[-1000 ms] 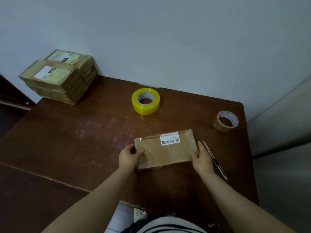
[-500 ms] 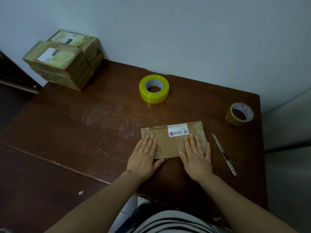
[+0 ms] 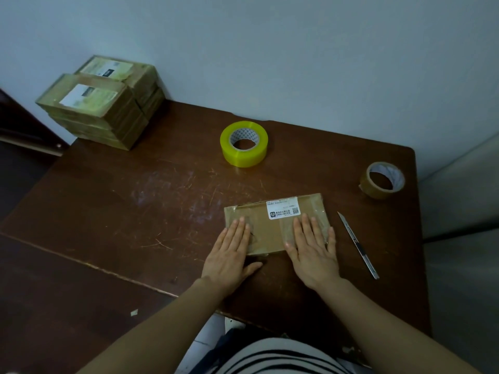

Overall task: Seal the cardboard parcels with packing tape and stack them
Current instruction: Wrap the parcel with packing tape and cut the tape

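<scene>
A flat cardboard parcel [image 3: 270,228] with a white label lies near the front of the brown table [image 3: 121,206]. My left hand [image 3: 232,255] lies flat on its left end, fingers straight. On the parcel's right end my right hand [image 3: 313,249] presses down flat, fingers slightly spread. A yellow roll of packing tape [image 3: 244,143] stands behind the parcel. A brown tape roll [image 3: 383,180] sits near the right edge. Two stacks of taped parcels [image 3: 105,103] stand in the far left corner.
A slim utility knife [image 3: 357,245] lies on the table just right of the parcel. The wall runs close behind the table. A small scrap of paper [image 3: 134,312] lies on the lower surface at the front left.
A second ago both hands gripped the parcel's ends; now they lie flat on its top. The parcel has stayed in place while the view shifted.
</scene>
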Demonstrator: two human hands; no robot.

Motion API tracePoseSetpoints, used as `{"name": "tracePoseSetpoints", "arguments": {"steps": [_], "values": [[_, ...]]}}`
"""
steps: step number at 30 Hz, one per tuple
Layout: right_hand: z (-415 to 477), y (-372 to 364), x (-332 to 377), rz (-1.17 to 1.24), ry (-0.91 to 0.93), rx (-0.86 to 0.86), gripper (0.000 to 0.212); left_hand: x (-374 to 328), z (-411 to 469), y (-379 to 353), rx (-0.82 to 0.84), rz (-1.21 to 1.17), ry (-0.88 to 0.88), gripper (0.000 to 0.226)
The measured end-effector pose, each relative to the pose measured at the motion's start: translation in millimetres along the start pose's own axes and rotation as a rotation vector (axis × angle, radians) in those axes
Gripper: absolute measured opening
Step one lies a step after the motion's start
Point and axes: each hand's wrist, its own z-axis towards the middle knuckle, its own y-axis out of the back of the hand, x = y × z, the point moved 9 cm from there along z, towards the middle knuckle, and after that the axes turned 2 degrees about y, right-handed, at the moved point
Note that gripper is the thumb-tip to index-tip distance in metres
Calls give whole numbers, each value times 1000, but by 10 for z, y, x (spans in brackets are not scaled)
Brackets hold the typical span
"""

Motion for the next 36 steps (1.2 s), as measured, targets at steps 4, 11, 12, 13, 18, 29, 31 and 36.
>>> {"name": "tracePoseSetpoints", "arguments": {"steps": [4, 11, 12, 13, 18, 29, 31, 36], "values": [[-13, -7, -5, -14, 5, -14, 57, -95, -27, -2, 17, -9, -83, 80], [21, 36, -95, -21, -45, -32, 61, -112, 29, 113, 39, -91, -34, 79], [24, 49, -150, -15, -84, -28, 62, -98, 54, 168, 36, -136, -6, 83], [20, 66, -214, -6, -130, -26, 63, -82, 74, 223, 29, -181, 25, 87], [115, 382, -283, 88, -179, -184, 65, 93, 155, 420, 3, -335, 187, 90], [1076, 1233, 830, 117, 207, -283, 52, 786, 738, 646, -65, -555, 309, 74], [1324, 1270, 991, 62, 205, -261, 57, 924, 862, 674, -72, -578, 292, 72], [1953, 1250, 1214, -111, 133, -154, 76, 1329, 1092, 676, -57, -655, 308, 65]]}}
